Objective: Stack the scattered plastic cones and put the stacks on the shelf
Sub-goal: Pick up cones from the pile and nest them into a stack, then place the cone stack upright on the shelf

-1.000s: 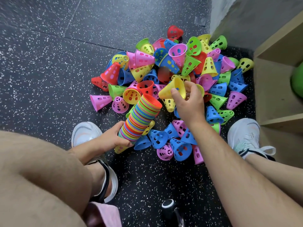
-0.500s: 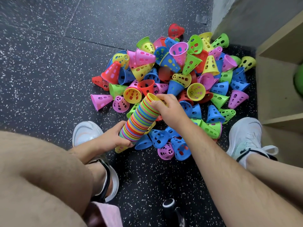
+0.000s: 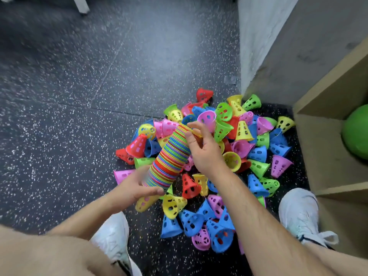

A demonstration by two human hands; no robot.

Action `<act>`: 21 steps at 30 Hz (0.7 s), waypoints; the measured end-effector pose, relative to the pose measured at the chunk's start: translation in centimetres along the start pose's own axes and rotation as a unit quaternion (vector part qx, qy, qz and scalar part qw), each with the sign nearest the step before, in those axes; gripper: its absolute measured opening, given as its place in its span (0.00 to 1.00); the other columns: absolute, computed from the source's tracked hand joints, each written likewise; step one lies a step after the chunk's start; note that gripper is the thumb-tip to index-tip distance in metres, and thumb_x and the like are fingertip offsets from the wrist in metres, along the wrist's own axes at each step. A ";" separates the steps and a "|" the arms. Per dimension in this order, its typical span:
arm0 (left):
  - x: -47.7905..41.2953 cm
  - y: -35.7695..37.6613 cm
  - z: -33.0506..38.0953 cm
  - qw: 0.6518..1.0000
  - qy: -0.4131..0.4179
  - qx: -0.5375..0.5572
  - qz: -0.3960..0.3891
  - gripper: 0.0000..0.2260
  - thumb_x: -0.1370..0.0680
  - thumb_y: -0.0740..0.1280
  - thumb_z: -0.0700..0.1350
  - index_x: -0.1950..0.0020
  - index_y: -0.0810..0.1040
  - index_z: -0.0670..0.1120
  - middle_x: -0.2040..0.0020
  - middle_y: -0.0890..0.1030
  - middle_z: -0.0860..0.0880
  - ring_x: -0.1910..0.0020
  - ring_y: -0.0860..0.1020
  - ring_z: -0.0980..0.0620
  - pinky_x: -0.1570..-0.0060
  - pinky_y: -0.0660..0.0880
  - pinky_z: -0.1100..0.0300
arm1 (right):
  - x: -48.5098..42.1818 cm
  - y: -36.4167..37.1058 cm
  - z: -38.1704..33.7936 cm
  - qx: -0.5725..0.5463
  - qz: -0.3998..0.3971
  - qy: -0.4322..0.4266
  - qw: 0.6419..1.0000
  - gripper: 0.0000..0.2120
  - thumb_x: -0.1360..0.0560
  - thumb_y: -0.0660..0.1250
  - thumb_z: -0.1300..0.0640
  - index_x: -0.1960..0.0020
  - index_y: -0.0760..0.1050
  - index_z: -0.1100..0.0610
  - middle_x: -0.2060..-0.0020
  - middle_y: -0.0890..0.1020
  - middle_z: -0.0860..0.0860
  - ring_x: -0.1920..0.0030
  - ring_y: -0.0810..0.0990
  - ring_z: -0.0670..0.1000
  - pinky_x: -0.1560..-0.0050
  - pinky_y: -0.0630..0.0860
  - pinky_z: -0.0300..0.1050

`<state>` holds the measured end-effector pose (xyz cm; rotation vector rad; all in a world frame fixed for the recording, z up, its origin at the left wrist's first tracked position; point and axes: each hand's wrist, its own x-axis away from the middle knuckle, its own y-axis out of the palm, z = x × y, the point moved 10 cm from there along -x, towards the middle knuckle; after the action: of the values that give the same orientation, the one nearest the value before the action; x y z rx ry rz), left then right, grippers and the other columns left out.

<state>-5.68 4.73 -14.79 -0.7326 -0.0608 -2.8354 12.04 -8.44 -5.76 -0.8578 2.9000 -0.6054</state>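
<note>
- The stack [image 3: 169, 156] of nested cones is near the middle of the view. It is tilted, with its narrow end toward 7 o'clock and its open end toward 1 o'clock.
- The left hand [image 3: 135, 188] grasps the stack's lower end, with fingers and thumb curled round it. A yellow tip sticks out below the hand. Whether it touches the floor [image 3: 79, 116] cannot be told.
- The right hand [image 3: 203, 150] is at the stack's upper end. Its thumb lies along the side and its fingers are curled over the top rim, holding it. The exact pinch is blurred.
- Loose cones [image 3: 256, 154] in many colours lie in a heap on the floor. Seen from the stack, the heap spreads from 12 through 3 to 6 o'clock, with a few more at 9 o'clock.
- The shelf [image 3: 322, 166] stands at 3 o'clock of the view, just beside the heap. A green ball [image 3: 356, 130] sits in its upper compartment.
- A grey wall [image 3: 268, 46] rises at 1 o'clock.
- The left shoe [image 3: 111, 242] is at 7 o'clock and the right shoe [image 3: 298, 214] at 4 o'clock, either side of the heap's near edge.
</note>
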 end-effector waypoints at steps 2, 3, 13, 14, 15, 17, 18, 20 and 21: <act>-0.7 -1.6 4.8 0.999 0.031 0.013 0.027 0.40 0.40 0.88 0.48 0.34 0.72 0.49 0.40 0.83 0.44 0.47 0.86 0.46 0.50 0.83 0.54 | -1.9 -2.0 -3.4 0.000 0.041 -0.039 0.998 0.11 0.23 0.62 0.37 0.41 0.70 0.35 0.45 0.79 0.45 0.43 0.78 0.50 0.38 0.75 0.55; -1.0 -2.3 7.3 0.998 0.044 0.017 0.037 0.42 0.43 0.88 0.49 0.35 0.71 0.47 0.42 0.84 0.44 0.49 0.86 0.44 0.51 0.83 0.51 | -2.6 -3.2 -5.3 -0.007 0.065 -0.060 0.996 0.11 0.23 0.64 0.39 0.41 0.70 0.33 0.45 0.79 0.43 0.43 0.78 0.49 0.38 0.74 0.55; 0.9 -3.7 37.4 0.976 0.205 -0.066 0.011 0.35 0.42 0.86 0.58 0.41 0.75 0.50 0.46 0.85 0.40 0.55 0.79 0.40 0.56 0.74 0.44 | -6.3 -17.5 -25.0 -0.085 0.131 -0.216 0.964 0.28 0.29 0.69 0.51 0.32 0.65 0.34 0.38 0.77 0.46 0.39 0.78 0.48 0.35 0.74 0.56; 1.4 -3.2 39.7 0.974 0.215 -0.068 -0.005 0.36 0.42 0.86 0.58 0.40 0.76 0.49 0.45 0.84 0.37 0.55 0.78 0.38 0.54 0.74 0.42 | -6.4 -19.3 -26.9 -0.079 0.136 -0.233 0.960 0.30 0.29 0.69 0.51 0.31 0.65 0.34 0.36 0.76 0.45 0.38 0.78 0.48 0.33 0.74 0.56; 2.0 -2.5 41.8 0.973 0.220 -0.071 -0.022 0.39 0.44 0.87 0.56 0.38 0.76 0.47 0.44 0.83 0.35 0.56 0.79 0.37 0.55 0.77 0.43 | -6.3 -21.2 -28.6 -0.069 0.147 -0.246 0.956 0.31 0.29 0.70 0.50 0.30 0.64 0.33 0.35 0.76 0.44 0.37 0.77 0.47 0.32 0.73 0.55; 3.4 -0.7 45.6 0.964 0.244 -0.092 -0.052 0.44 0.46 0.89 0.49 0.34 0.76 0.41 0.44 0.82 0.33 0.55 0.81 0.38 0.57 0.81 0.48 | -6.2 -25.0 -31.4 -0.061 0.173 -0.258 0.949 0.31 0.29 0.71 0.46 0.30 0.63 0.31 0.36 0.77 0.46 0.39 0.79 0.48 0.33 0.74 0.57; 4.4 0.5 47.5 0.958 0.263 -0.094 -0.068 0.44 0.46 0.88 0.47 0.33 0.77 0.41 0.43 0.82 0.33 0.52 0.82 0.39 0.56 0.82 0.50 | -6.0 -26.9 -32.5 -0.070 0.183 -0.261 0.945 0.30 0.29 0.71 0.43 0.31 0.63 0.31 0.38 0.79 0.46 0.41 0.80 0.49 0.34 0.75 0.58; 5.5 2.2 50.9 0.947 0.295 -0.101 -0.072 0.42 0.44 0.88 0.46 0.31 0.79 0.46 0.38 0.83 0.38 0.43 0.83 0.42 0.45 0.81 0.47 | -5.3 -30.6 -34.1 -0.096 0.201 -0.265 0.938 0.28 0.31 0.71 0.40 0.34 0.65 0.29 0.41 0.81 0.46 0.43 0.82 0.49 0.36 0.77 0.59; 5.7 2.6 52.4 0.945 0.302 -0.112 -0.059 0.41 0.42 0.87 0.48 0.30 0.79 0.49 0.35 0.82 0.41 0.38 0.82 0.42 0.38 0.78 0.44 | -4.7 -32.4 -34.7 -0.102 0.210 -0.265 0.936 0.28 0.32 0.72 0.40 0.35 0.66 0.29 0.42 0.82 0.47 0.43 0.82 0.48 0.36 0.77 0.58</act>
<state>14.92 5.93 33.83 0.1409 0.3277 -3.0778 26.90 -18.56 38.45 -0.3149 2.5357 -0.0214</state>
